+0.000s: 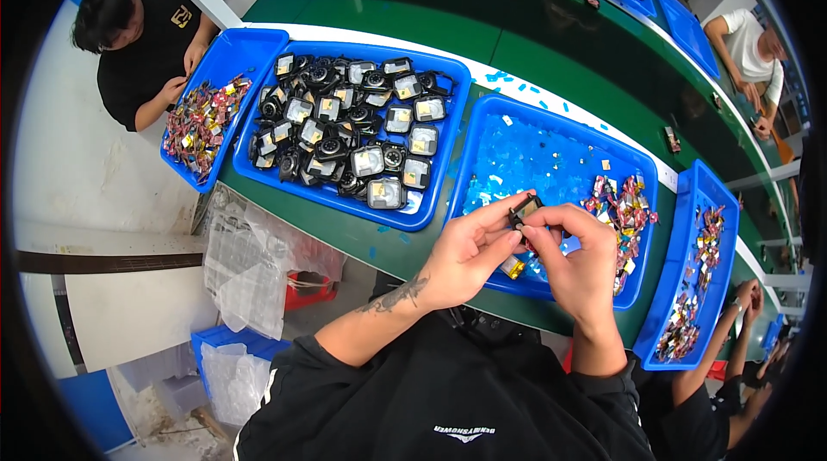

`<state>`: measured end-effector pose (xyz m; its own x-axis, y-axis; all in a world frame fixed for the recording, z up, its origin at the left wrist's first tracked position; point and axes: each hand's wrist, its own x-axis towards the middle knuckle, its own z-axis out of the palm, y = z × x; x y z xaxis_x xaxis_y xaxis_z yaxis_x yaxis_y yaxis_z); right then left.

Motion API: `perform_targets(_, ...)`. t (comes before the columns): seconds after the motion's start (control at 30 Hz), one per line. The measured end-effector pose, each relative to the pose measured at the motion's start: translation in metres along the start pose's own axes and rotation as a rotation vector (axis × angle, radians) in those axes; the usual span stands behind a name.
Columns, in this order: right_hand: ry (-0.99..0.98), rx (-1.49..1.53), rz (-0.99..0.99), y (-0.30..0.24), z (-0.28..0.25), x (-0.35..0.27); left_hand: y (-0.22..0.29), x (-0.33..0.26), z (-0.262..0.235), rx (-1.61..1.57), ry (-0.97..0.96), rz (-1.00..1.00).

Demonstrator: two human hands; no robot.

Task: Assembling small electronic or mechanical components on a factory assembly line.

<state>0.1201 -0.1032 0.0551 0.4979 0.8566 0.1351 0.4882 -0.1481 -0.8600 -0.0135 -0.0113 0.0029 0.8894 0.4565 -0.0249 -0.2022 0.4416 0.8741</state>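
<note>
Both hands meet above the near edge of the middle blue tray (633,170). The left hand (469,254) is curled, thumb and forefinger pinched on a small black square module (524,209); the right hand (581,263) is likewise closed, its fingertips gripping the same module from the other side. The module is held in the air, clear of the tray floor, just over the tray's near-left portion.

Middle blue tray: floor covered with loose pale-blue film scraps (525,159); a heap of small gold-and-red wrapped components (622,211) lies against its right side. One gold-coloured piece (512,267) lies in the tray just below the hands.

Large blue tray (448,129), to the left: filled with black square modules with silvery faces (345,125), piled irregularly, several overlapping.

Far-left blue tray (250,43): holds a heap of gold-and-red components (202,125) in its near half. Another person in a black shirt has both hands at its far edge.

Right blue tray (719,194): a strip of gold-and-red components (693,289) runs along it; another person's hands (748,297) are beside it.

All trays rest on a green surface (551,56) with a white stripe. A few blue scraps lie on the surface beyond the middle tray. Clear plastic bags (250,263) hang below the near edge at left.
</note>
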Motion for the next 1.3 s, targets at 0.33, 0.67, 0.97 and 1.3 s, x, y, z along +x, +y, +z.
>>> perform_targets(0.33, -0.027, -0.032, 0.001, -0.0003, -0.0008, 0.0006, -0.0021, -0.0030, -0.0008, 0.050, 0.000, 0.022)
perform_targets(0.67, -0.045, -0.030, 0.009, -0.0004, -0.0035, 0.0032, -0.0095, -0.0028, -0.0004, 0.005, 0.018, 0.027)
perform_targets(0.97, -0.075, -0.101, -0.009, -0.0008, -0.0068, 0.0050, -0.0036, -0.0055, 0.0046, 0.095, 0.028, 0.027)
perform_targets(1.3, 0.159, -0.224, -0.141, 0.0064, -0.0004, 0.0028, -0.0047, -0.0037, 0.0044, -0.003, 0.019, -0.048)
